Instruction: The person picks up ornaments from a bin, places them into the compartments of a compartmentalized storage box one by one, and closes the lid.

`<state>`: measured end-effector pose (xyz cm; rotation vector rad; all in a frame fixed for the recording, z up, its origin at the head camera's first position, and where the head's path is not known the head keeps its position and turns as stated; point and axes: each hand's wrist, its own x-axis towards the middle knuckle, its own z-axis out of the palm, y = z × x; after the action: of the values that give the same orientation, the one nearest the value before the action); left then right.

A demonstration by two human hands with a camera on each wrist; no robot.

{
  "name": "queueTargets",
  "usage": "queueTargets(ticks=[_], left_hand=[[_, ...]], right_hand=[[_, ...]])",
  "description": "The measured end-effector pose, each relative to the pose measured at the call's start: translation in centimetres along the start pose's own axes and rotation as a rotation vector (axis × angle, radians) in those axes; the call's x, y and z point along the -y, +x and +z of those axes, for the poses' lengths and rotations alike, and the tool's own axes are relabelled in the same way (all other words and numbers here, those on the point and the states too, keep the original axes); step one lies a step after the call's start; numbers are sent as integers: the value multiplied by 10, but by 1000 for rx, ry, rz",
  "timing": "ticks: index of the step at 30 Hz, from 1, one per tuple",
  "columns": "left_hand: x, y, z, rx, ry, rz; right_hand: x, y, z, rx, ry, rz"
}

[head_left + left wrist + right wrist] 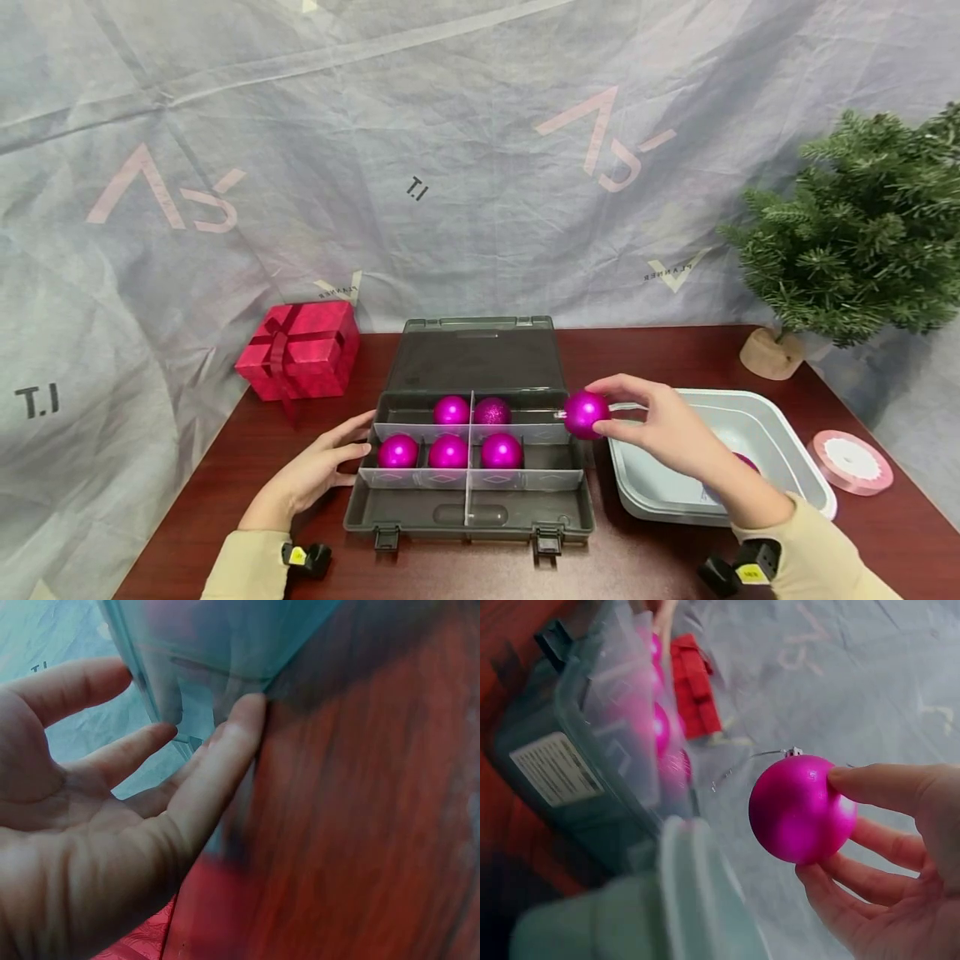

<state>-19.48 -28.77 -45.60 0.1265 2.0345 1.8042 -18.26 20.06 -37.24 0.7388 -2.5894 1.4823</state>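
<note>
A magenta Christmas bauble (pixel 587 415) is pinched between the thumb and fingers of my right hand (pixel 663 429), at the right edge of the divided box. Its metal cap and thin hanging loop show in the right wrist view, where the bauble (pixel 802 810) is held clear of the box. The dark translucent plastic box (pixel 525 502) lies with its lid (pixel 480 358) folded back. Several magenta baubles sit in its back and middle rows, among them a glittery bauble (pixel 492 412). My left hand (pixel 318 467) touches the box's left side with loosely extended fingers.
On the right stands a white plastic tub (pixel 787 450) with a magenta thing partly hidden behind my right forearm. Beyond it are a pink ribbon spool (pixel 852 462) and a small artificial tree (pixel 862 233) on a wooden base. A red gift box (pixel 300 350) stands back left.
</note>
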Motion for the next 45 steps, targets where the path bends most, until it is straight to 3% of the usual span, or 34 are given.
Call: queueTargets(ticks=[11, 19, 33, 40, 45], left_hand=[[1, 1, -2, -1, 6, -10], [1, 0, -2, 3, -2, -2], [0, 1, 0, -4, 2, -4], [0, 0, 1, -3, 6, -11], [-1, 0, -1, 0, 3, -11]], right_hand=[[-11, 8, 35, 131, -136, -2], [-11, 8, 49, 137, -172, -42], [-18, 7, 55, 107, -257, -136], [-16, 6, 52, 113, -214, -124], [-11, 1, 38, 80, -182, -97]])
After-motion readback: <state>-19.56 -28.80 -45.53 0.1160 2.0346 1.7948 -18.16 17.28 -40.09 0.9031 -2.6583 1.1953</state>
